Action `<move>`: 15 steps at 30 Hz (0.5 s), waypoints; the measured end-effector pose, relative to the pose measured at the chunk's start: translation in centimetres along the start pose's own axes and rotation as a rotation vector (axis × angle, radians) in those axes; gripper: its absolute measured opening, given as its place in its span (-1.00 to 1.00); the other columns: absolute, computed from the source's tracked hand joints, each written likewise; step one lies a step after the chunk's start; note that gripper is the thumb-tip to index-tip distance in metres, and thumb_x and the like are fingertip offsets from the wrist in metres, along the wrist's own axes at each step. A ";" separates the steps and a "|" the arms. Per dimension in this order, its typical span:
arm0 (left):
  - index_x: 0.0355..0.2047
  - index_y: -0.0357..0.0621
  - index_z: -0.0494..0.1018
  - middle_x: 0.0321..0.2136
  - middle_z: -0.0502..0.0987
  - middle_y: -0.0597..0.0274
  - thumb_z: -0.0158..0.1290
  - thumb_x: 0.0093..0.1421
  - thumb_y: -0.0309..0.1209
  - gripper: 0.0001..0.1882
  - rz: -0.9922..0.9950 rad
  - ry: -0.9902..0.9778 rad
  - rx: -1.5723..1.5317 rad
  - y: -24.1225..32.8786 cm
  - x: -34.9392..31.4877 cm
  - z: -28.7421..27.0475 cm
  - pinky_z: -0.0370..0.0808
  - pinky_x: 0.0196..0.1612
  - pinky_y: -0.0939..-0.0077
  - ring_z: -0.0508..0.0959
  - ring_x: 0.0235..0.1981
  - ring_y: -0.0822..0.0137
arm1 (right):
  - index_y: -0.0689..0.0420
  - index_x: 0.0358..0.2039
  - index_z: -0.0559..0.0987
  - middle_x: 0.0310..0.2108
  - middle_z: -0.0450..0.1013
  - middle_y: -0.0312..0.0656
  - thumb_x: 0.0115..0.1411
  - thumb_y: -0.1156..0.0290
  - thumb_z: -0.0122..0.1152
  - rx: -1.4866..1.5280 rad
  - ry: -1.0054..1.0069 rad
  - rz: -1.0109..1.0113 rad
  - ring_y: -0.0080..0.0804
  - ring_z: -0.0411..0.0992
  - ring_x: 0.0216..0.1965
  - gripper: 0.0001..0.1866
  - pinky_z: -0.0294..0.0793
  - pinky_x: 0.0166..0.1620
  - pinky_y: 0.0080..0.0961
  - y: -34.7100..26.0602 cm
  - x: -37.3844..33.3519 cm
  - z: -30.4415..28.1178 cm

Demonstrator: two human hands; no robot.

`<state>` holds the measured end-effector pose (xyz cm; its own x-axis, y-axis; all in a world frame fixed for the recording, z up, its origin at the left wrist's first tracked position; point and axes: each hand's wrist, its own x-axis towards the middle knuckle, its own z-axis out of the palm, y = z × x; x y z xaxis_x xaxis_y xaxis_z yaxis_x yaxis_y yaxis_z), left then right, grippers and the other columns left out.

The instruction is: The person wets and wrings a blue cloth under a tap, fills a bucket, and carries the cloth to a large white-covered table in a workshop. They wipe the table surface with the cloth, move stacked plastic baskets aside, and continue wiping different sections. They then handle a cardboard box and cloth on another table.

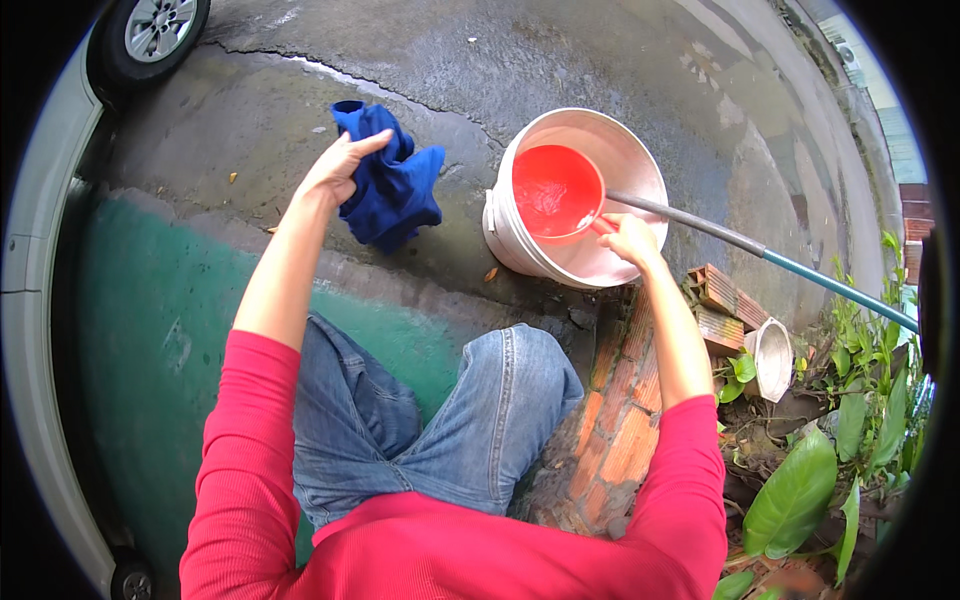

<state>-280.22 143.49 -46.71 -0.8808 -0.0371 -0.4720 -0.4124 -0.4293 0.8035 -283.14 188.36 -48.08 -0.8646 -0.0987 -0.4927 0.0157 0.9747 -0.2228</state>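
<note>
My left hand (340,170) is closed on a blue cloth (392,192), which hangs crumpled above the wet concrete left of the bucket. Its thumb lies over the top of the cloth. With my right hand (630,240) I grip the handle of a red plastic dipper (556,190) that has water in its bowl. The dipper is over the mouth of a large white bucket (500,232), and its bowl hides part of the bucket's inside.
A pole (745,243), grey then teal, reaches from the bucket's mouth rightward. Low brickwork (630,430), stacked hollow bricks (722,310), a pale basin (770,360) and leafy plants (795,495) lie at right. A light-coloured car (35,300) stands along the left side.
</note>
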 end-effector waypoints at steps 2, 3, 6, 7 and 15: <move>0.21 -0.27 0.12 0.14 0.30 0.02 0.24 0.09 -0.31 -0.24 0.003 0.065 0.138 -1.0 2.3 0.8 0.27 0.17 0.16 0.32 0.15 0.18 | -0.10 0.03 0.52 -0.14 0.53 -0.10 -0.11 0.20 0.33 -0.006 0.032 0.019 -0.21 0.50 -0.09 -0.41 0.43 0.01 -0.31 -0.5 -2.3 -4.0; 0.27 -0.32 0.02 0.21 0.21 -0.04 0.25 0.08 -0.30 -0.14 -0.023 0.175 0.201 -1.4 3.5 1.3 0.18 0.22 0.13 0.23 0.22 0.13 | -0.10 0.04 0.52 -0.14 0.53 -0.08 -0.10 0.20 0.32 0.018 0.054 -0.009 -0.20 0.51 -0.10 -0.41 0.43 0.00 -0.31 -0.6 -3.7 -6.1; 0.17 -0.41 0.17 0.11 0.33 -0.15 0.14 0.14 -0.19 -0.28 0.007 0.241 0.262 -2.1 6.3 3.6 0.26 0.14 0.15 0.33 0.15 0.08 | -0.06 0.03 0.52 -0.24 0.55 0.00 -0.10 0.23 0.29 0.051 0.153 -0.072 -0.14 0.52 -0.16 -0.42 0.42 -0.06 -0.28 -2.2 -7.5 -12.1; 0.08 -0.43 0.30 0.03 0.43 -0.17 0.10 0.17 -0.16 -0.37 -0.018 0.224 0.261 -2.1 7.0 4.6 0.32 0.08 0.18 0.41 0.09 0.06 | -0.01 0.02 0.53 -0.22 0.54 0.00 -0.09 0.25 0.27 0.041 0.191 -0.067 -0.13 0.51 -0.14 -0.44 0.42 -0.04 -0.30 -3.1 -8.7 -13.6; -0.17 -0.39 0.49 -0.16 0.53 -0.17 -0.09 0.12 -0.31 -0.60 -0.136 0.099 0.536 0.0 9.9 11.2 0.45 -0.11 0.20 0.53 -0.08 0.07 | -0.01 0.02 0.52 -0.18 0.54 -0.07 -0.02 0.24 0.25 -0.208 0.372 -0.177 -0.16 0.48 -0.09 -0.48 0.41 0.00 -0.28 -11.4 -9.4 -18.1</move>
<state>-291.57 153.24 -47.32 -0.7963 -0.1089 -0.5950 -0.6037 0.0819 0.7930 -284.30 181.75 -25.70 -0.9670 -0.2255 -0.1185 -0.2165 0.9727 -0.0841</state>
